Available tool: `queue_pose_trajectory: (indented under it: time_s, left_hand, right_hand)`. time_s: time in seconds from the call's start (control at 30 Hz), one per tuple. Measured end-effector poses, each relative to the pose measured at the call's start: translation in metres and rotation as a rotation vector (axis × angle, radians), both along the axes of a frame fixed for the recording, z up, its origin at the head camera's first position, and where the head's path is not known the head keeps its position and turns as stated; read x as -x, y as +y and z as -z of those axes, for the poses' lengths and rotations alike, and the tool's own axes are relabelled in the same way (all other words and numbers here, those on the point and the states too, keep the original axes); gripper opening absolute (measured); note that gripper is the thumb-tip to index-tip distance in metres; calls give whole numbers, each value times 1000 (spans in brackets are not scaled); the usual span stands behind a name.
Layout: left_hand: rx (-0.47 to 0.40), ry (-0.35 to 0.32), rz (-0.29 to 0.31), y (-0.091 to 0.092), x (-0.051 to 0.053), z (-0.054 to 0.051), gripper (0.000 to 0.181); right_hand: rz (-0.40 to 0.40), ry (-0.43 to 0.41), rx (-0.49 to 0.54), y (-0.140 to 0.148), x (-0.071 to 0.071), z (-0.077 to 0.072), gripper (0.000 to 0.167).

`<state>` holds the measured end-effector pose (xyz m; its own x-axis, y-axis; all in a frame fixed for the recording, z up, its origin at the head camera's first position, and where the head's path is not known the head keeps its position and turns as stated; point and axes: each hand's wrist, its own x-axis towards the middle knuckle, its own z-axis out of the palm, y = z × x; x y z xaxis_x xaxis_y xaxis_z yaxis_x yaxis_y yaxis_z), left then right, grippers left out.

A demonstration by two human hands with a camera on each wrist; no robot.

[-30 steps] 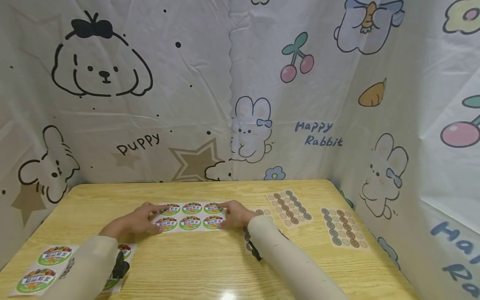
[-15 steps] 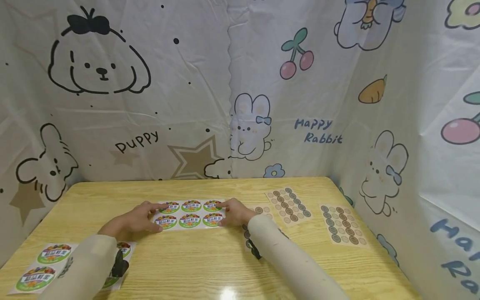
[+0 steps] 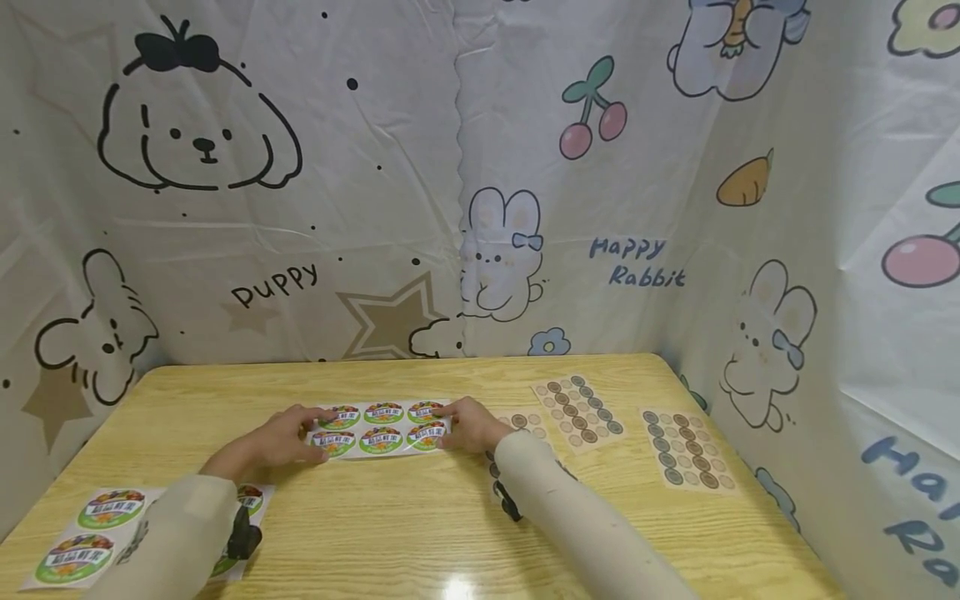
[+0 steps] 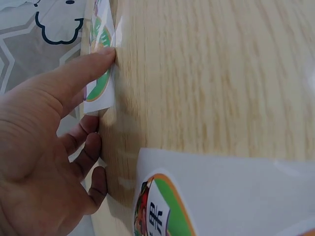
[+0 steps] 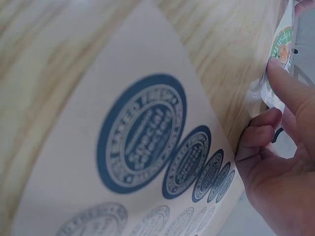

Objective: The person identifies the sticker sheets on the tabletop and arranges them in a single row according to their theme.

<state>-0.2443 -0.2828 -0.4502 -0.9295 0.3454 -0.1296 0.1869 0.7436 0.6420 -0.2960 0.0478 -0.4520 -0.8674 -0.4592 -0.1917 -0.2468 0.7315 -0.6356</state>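
Note:
A white sheet of oval fruit stickers [image 3: 381, 427], printed green and white with fruit, is spread between both hands in the head view. My left hand [image 3: 282, 437] holds its left end, thumb near the lower corner and a finger over an upper sticker. At the right end, my right hand [image 3: 472, 426] holds the sheet the same way. In the left wrist view, the left thumb [image 4: 91, 66] lies across the sheet's end. The right wrist view shows the right thumb [image 5: 285, 81] against the sheet, which bends a little there. Some fingertips are hidden.
Larger fruit stickers on a sheet [image 3: 78, 542] lie at front left, partly under the left forearm. Round brown and grey stickers fill sheets on the right, one in back [image 3: 577, 412] and one near the edge [image 3: 686, 450]. Another sheet [image 5: 64, 147] sits beneath the right forearm. Printed cloth [image 3: 375, 208] encloses the table.
Both hands stay nearly in place at the sheet's ends. The sheet's lower right part now looks slightly bent upward. The head view has shifted a little.

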Motion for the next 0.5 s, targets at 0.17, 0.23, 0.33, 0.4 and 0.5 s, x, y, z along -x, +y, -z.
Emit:
queue_pose_trajectory:
  time_s: [0.17,0.23,0.33,0.4,0.5]
  left_hand:
    - [-27,4,2,1,2,1,69]
    - [-28,1,-6,1,2,1,69]
    - [-17,-4,1,2,3,1,70]
    - [0,-1,13,2,3,1,70]
    - [32,5,35,5,1,-1,69]
  right_hand:
    - [20,-6,16,-1,-1,0,55]
    - [23,-5,16,-2,-1,1,54]
    - [26,-1,10,-3,0,2,53]
    - [32,-9,19,-3,0,2,53]
    - [42,-20,28,-3,1,3,53]
